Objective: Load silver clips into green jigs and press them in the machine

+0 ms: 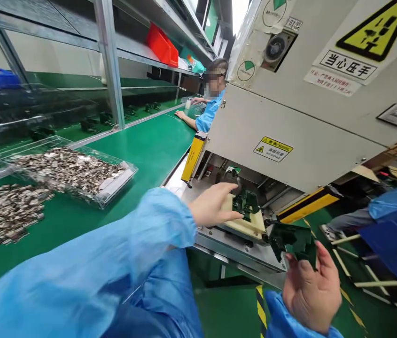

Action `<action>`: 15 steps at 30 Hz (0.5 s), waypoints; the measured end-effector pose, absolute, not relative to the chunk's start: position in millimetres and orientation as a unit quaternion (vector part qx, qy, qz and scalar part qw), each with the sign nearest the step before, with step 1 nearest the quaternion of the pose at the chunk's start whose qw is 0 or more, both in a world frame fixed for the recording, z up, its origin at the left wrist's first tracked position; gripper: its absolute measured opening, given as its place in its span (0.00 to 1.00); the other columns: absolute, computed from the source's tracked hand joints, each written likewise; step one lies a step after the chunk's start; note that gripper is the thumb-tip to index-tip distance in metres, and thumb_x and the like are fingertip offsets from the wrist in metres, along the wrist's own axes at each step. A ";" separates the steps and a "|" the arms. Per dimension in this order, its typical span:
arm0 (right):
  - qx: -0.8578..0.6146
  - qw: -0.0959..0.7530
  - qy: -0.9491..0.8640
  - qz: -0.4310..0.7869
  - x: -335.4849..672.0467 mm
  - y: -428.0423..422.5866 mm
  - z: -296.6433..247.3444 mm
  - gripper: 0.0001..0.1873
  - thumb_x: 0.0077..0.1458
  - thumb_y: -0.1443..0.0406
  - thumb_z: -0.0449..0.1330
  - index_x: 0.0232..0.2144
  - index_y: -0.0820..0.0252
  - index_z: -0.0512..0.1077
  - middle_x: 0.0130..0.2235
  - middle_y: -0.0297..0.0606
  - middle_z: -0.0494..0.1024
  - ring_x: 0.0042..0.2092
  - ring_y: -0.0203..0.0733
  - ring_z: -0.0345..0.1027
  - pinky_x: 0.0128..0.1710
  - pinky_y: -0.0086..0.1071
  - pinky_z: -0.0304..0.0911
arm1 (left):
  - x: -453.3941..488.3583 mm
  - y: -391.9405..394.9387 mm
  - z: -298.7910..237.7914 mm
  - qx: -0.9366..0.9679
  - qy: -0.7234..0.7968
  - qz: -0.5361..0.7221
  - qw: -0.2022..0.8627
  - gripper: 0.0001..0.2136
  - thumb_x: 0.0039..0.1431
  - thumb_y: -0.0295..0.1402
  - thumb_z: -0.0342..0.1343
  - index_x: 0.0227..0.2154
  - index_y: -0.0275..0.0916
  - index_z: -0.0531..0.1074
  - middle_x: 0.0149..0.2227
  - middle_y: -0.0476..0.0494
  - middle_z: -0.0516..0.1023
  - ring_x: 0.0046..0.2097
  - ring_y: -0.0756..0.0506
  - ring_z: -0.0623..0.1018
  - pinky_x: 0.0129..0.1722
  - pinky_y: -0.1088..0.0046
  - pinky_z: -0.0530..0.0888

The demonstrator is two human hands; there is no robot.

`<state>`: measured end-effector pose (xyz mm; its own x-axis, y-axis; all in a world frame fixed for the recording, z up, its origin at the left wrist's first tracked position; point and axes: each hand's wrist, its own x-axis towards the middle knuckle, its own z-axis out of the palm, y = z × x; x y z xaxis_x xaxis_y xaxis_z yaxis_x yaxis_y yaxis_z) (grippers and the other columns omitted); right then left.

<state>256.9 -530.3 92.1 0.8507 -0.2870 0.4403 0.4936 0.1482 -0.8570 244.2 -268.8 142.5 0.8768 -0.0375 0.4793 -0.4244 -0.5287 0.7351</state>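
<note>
My right hand (311, 286), low on the right, holds a dark green moulded plastic part (295, 240) between thumb and fingers, beside the front edge of the machine. My left hand (214, 205) reaches to a cream-coloured fixture (254, 229) at the machine's opening. Its thumb and fingers are spread apart. Another dark green plastic part (249, 203) sits in that fixture, just beyond the left fingertips; whether they touch it I cannot tell.
The grey press machine (283, 119) with warning labels overhangs the fixture, between yellow side bars (193, 157). Left, on the green bench (156, 150), are a clear tray (119, 185) of small metal pieces and a loose pile (8, 211). A co-worker (210, 110) sits further along.
</note>
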 end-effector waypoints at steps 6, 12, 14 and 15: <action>-0.662 0.698 -0.115 -0.247 294.4 -546.3 97.2 0.35 0.42 0.60 0.72 0.53 0.57 0.69 0.56 0.46 0.70 0.57 0.51 0.65 0.59 0.53 0.57 | 286.0 -301.3 140.6 0.805 -0.067 0.174 0.563 0.38 0.44 0.38 0.68 0.58 0.32 0.62 0.50 0.29 0.75 0.50 0.33 0.76 0.50 0.53 0.74; -0.776 0.569 -0.257 -0.090 348.0 -504.1 122.5 0.37 0.38 0.54 0.73 0.51 0.60 0.70 0.50 0.49 0.75 0.53 0.54 0.69 0.55 0.50 0.63 | 192.6 -220.8 133.5 0.776 -0.015 0.123 0.618 0.32 0.42 0.36 0.69 0.52 0.33 0.69 0.44 0.36 0.76 0.43 0.41 0.78 0.43 0.64 0.77; -0.799 0.521 -0.298 -0.025 355.1 -490.9 132.5 0.36 0.39 0.52 0.72 0.50 0.58 0.71 0.48 0.47 0.76 0.51 0.53 0.70 0.54 0.49 0.65 | 155.6 -190.8 123.5 0.806 0.021 0.069 0.588 0.29 0.42 0.36 0.69 0.49 0.35 0.70 0.42 0.40 0.76 0.43 0.41 0.78 0.44 0.64 0.77; -0.803 0.507 -0.314 -0.009 355.9 -485.8 136.3 0.36 0.40 0.51 0.72 0.50 0.57 0.70 0.48 0.47 0.76 0.51 0.53 0.70 0.54 0.48 0.65 | 140.6 -178.9 116.5 0.818 0.044 0.034 0.572 0.28 0.43 0.36 0.68 0.49 0.37 0.70 0.42 0.41 0.76 0.44 0.40 0.78 0.46 0.64 0.76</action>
